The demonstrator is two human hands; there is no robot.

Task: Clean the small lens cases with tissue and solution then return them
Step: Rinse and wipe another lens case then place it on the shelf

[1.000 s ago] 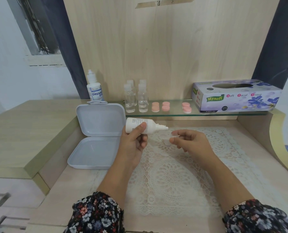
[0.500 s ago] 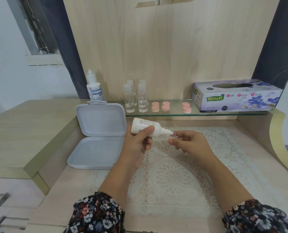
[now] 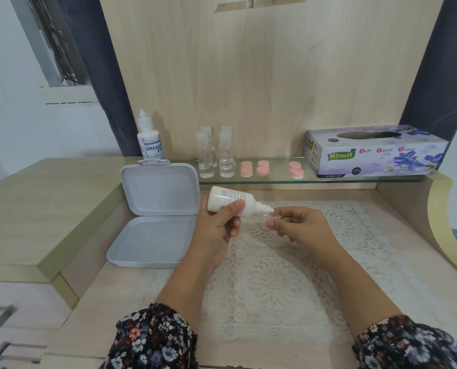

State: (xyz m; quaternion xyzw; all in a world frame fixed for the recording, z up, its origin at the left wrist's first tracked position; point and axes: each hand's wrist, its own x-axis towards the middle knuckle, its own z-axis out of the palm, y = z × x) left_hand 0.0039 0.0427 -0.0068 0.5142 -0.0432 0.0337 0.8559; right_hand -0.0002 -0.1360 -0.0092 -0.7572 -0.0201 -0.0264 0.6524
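over the lace mat (image 3: 275,283), left hand (image 3: 216,230) gripped the solution bottle (image 3: 231,201), nozzle lowered since a second ago onto something unclear pinched in right hand (image 3: 299,226); wetting likely underway

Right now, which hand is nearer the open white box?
Left. The left hand, gripping the solution bottle, is just right of the open white box; the right hand sits farther right over the lace mat.

Single head-worn wide-angle view, looking forward and down from just above the person's forearms onto the lace mat (image 3: 275,283). It faces the wooden back panel (image 3: 262,75) squarely, with the glass shelf (image 3: 275,177) at mid-frame. Edges bow from lens distortion.
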